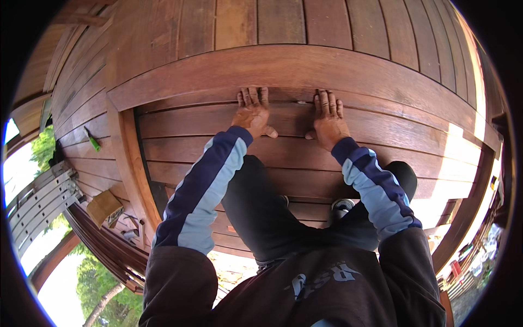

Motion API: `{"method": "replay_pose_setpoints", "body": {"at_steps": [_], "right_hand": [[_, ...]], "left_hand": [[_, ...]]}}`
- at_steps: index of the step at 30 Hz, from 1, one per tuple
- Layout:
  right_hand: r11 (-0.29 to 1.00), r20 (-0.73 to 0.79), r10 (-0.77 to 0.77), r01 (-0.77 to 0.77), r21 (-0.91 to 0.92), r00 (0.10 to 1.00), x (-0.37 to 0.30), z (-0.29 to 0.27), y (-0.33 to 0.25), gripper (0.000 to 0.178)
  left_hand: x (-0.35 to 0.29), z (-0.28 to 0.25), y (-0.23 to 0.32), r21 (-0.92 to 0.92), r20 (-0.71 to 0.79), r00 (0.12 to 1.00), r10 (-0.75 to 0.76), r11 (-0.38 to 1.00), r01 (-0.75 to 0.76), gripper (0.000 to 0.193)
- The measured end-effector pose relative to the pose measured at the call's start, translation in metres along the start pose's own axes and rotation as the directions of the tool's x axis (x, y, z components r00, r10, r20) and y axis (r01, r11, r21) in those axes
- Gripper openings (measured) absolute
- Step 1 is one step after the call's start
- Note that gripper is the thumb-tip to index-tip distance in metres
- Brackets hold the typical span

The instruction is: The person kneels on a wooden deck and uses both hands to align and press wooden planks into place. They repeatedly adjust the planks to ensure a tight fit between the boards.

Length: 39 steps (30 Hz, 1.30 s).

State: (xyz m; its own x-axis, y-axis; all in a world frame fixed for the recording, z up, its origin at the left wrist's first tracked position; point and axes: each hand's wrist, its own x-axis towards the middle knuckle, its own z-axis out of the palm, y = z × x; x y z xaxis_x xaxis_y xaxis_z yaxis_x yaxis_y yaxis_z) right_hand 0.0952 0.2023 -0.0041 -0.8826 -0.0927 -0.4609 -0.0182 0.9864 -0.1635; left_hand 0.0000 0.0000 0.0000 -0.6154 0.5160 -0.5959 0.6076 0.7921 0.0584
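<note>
My left hand (253,113) lies on a reddish-brown wooden board (190,121), fingers stretched out and thumb apart. Its fingertips reach the lower edge of a wide curved-looking wooden beam (294,68). To the right, my right hand (329,121) rests the same way, palm down with its fingers spread and its tips at that beam's edge. Neither hand holds anything. A small pale piece (301,102), too small to name, sits in the gap between the boards, between my two hands.
On the planks at the left lies a green-handled tool (92,139). A wooden post (131,169) frames the boards there, with a cardboard box (103,207) and a metal ladder (39,207) beyond. My legs straddle the lower boards. Sunlight strikes the right end.
</note>
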Motion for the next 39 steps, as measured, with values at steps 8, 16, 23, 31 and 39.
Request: {"method": "replay_pose_setpoints", "body": {"at_steps": [8, 16, 23, 31, 39], "right_hand": [[1.000, -0.001, -0.005, 0.005, 0.000, 1.000, 0.000, -0.005, -0.003, 0.107], [1.000, 0.005, 0.005, -0.005, -0.013, 1.000, -0.001, -0.009, -0.005, 0.106], [0.999, 0.014, 0.008, -0.008, -0.037, 1.000, -0.001, -0.012, -0.008, 0.106], [0.998, 0.017, 0.008, -0.007, -0.057, 1.000, -0.001, -0.011, -0.009, 0.105], [0.999, -0.009, 0.000, 0.000, -0.035, 1.000, -0.001, -0.010, -0.008, 0.107]], "left_hand": [[-0.005, -0.002, -0.002, -0.040, -0.022, 1.000, 0.014, 0.999, -0.015, 0.131], [-0.006, 0.002, -0.005, -0.015, -0.067, 0.997, 0.027, 0.999, -0.029, 0.133], [-0.005, 0.006, -0.005, 0.021, -0.095, 0.995, 0.021, 1.000, -0.019, 0.132], [-0.006, 0.007, -0.006, 0.017, -0.122, 0.992, 0.031, 0.999, -0.029, 0.132], [-0.008, 0.001, -0.005, -0.016, -0.104, 0.994, 0.020, 1.000, -0.022, 0.134]]}}
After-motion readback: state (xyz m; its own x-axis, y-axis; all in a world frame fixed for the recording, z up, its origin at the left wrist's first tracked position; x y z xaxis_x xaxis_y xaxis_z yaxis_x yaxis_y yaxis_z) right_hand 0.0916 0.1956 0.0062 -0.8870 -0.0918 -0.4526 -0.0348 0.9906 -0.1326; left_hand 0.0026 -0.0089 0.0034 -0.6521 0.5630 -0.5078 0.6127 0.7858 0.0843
